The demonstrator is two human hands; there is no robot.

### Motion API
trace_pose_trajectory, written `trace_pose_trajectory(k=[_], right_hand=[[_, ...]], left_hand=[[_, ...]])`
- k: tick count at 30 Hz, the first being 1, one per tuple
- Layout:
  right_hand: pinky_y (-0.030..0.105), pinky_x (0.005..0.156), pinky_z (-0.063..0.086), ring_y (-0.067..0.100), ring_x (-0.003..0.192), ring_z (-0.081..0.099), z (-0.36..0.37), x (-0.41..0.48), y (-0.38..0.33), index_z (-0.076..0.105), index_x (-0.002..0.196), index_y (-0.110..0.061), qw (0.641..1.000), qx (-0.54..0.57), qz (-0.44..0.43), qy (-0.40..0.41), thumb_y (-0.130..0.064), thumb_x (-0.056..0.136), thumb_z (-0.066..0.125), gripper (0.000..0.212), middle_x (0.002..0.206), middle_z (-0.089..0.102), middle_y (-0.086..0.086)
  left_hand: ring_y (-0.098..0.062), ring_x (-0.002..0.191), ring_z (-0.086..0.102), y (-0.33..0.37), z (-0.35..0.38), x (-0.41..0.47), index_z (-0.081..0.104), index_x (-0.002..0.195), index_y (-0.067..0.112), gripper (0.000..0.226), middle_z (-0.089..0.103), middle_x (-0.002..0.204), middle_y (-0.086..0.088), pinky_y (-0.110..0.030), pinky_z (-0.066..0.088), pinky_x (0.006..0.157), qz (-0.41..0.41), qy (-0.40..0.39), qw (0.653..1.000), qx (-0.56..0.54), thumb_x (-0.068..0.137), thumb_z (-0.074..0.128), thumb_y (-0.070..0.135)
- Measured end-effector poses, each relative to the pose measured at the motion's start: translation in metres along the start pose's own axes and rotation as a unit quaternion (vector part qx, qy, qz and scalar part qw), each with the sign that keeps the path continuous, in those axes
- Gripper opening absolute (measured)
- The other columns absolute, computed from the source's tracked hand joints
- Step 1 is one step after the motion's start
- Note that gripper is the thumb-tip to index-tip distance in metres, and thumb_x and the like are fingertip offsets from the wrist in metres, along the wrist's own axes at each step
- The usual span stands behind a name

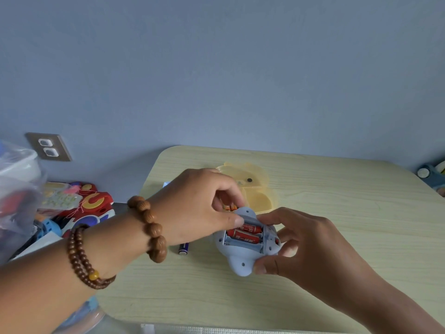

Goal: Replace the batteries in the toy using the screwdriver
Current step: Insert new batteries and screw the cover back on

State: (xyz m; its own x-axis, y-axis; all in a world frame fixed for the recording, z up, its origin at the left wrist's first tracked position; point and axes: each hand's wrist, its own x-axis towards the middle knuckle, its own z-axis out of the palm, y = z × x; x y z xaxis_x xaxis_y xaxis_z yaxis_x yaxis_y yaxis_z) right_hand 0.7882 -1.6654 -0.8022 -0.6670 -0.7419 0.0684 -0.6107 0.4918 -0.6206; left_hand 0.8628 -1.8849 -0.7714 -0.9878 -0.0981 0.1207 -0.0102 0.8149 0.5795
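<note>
A pale blue toy (243, 257) lies upside down on the table, its battery compartment uncovered. Two red batteries (245, 233) sit side by side inside it. My left hand (192, 206) pinches the toy's far end, with the thumb tip resting at the compartment's upper edge on a grey strip. My right hand (310, 247) grips the toy from the right, thumb on its near end. A dark purple battery (184, 249) lies loose on the table just left of the toy. Something orange (230, 208) shows under my left fingers. No screwdriver is visible.
A yellow bear-shaped tray (257, 196) stands right behind the toy on the light wood table (337, 213). Colourful toys (89, 206) and a plastic bag (16, 189) are piled off the table's left edge. A wall socket (48, 147) is at the left.
</note>
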Motion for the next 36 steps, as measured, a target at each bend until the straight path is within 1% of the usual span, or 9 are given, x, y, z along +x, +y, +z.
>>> trace_pose_trajectory(k=[3,7,13,18,21,26,31,34,36], right_hand=[[0.008,0.066,0.048,-0.006,0.086,0.064,0.0,-0.001,0.0,0.064,0.115,-0.043,1.0,-0.001,-0.001,-0.001,-0.046,0.056,0.092,0.066,0.098,0.066,-0.025],[0.008,0.068,0.049,-0.004,0.087,0.064,0.0,-0.001,0.0,0.063,0.117,-0.043,1.0,-0.018,-0.01,-0.006,-0.049,0.055,0.091,0.068,0.098,0.067,-0.026],[0.012,0.071,0.052,-0.003,0.09,0.065,0.001,0.001,-0.001,0.062,0.118,-0.044,0.999,-0.028,-0.017,-0.005,-0.053,0.055,0.089,0.069,0.1,0.066,-0.027],[0.013,0.07,0.053,-0.003,0.087,0.067,0.001,0.002,-0.002,0.064,0.116,-0.043,1.0,-0.023,-0.014,-0.008,-0.05,0.054,0.091,0.067,0.099,0.067,-0.025],[0.011,0.069,0.05,-0.004,0.087,0.064,0.0,0.002,-0.003,0.063,0.116,-0.045,1.0,-0.027,-0.011,-0.007,-0.051,0.054,0.091,0.068,0.098,0.066,-0.026],[0.008,0.07,0.048,-0.006,0.088,0.061,0.001,0.001,-0.003,0.062,0.117,-0.046,1.0,-0.019,-0.007,-0.001,-0.05,0.055,0.091,0.069,0.095,0.064,-0.03],[0.008,0.069,0.047,-0.007,0.087,0.061,0.001,0.0,-0.001,0.062,0.117,-0.047,1.0,-0.008,0.0,-0.006,-0.051,0.055,0.09,0.068,0.094,0.064,-0.03],[0.007,0.07,0.047,-0.008,0.087,0.061,0.0,0.0,-0.003,0.063,0.116,-0.045,1.0,-0.002,-0.002,-0.008,-0.048,0.056,0.091,0.066,0.092,0.065,-0.028],[0.008,0.07,0.048,-0.006,0.086,0.062,0.0,0.0,-0.003,0.064,0.115,-0.045,1.0,0.002,0.001,-0.01,-0.048,0.055,0.092,0.066,0.092,0.065,-0.028]], left_hand=[[0.01,0.076,0.06,-0.001,0.004,-0.002,0.068,0.095,0.038,0.025,0.065,0.092,0.018,-0.007,0.041,0.064,-0.074,-0.031,0.996,0.024,0.074,0.08,0.047],[0.006,0.074,0.061,0.001,0.009,0.002,0.07,0.088,0.033,0.022,0.069,0.087,0.019,-0.011,0.042,0.061,-0.123,-0.055,0.991,0.017,0.072,0.08,0.045],[-0.001,0.067,0.069,-0.004,0.007,0.008,0.073,0.081,0.029,0.025,0.073,0.077,0.014,-0.021,0.056,0.057,-0.157,-0.077,0.984,-0.035,0.066,0.088,0.04],[0.0,0.065,0.066,-0.005,0.009,0.006,0.07,0.079,0.031,0.026,0.072,0.076,0.013,-0.018,0.05,0.055,-0.155,-0.067,0.985,-0.018,0.063,0.089,0.039],[0.001,0.07,0.067,-0.004,0.01,0.005,0.071,0.08,0.031,0.027,0.073,0.078,0.014,-0.019,0.052,0.063,-0.145,-0.062,0.987,-0.005,0.063,0.09,0.042],[0.004,0.077,0.068,-0.009,-0.013,-0.001,0.071,0.089,0.036,0.049,0.072,0.083,0.018,-0.029,0.057,0.082,-0.147,-0.076,0.986,0.013,0.055,0.078,0.071],[0.005,0.073,0.061,-0.023,-0.03,-0.019,0.061,0.11,0.042,0.059,0.063,0.095,0.02,-0.013,0.046,0.067,-0.144,-0.125,0.971,0.146,0.059,0.085,0.061],[0.001,0.08,0.059,-0.026,-0.019,-0.023,0.058,0.12,0.04,0.065,0.062,0.095,0.019,-0.012,0.04,0.065,-0.14,-0.161,0.956,0.202,0.064,0.08,0.065],[-0.001,0.081,0.06,-0.028,-0.012,-0.023,0.06,0.116,0.037,0.061,0.063,0.092,0.017,-0.014,0.042,0.066,-0.132,-0.161,0.956,0.205,0.065,0.078,0.065]])
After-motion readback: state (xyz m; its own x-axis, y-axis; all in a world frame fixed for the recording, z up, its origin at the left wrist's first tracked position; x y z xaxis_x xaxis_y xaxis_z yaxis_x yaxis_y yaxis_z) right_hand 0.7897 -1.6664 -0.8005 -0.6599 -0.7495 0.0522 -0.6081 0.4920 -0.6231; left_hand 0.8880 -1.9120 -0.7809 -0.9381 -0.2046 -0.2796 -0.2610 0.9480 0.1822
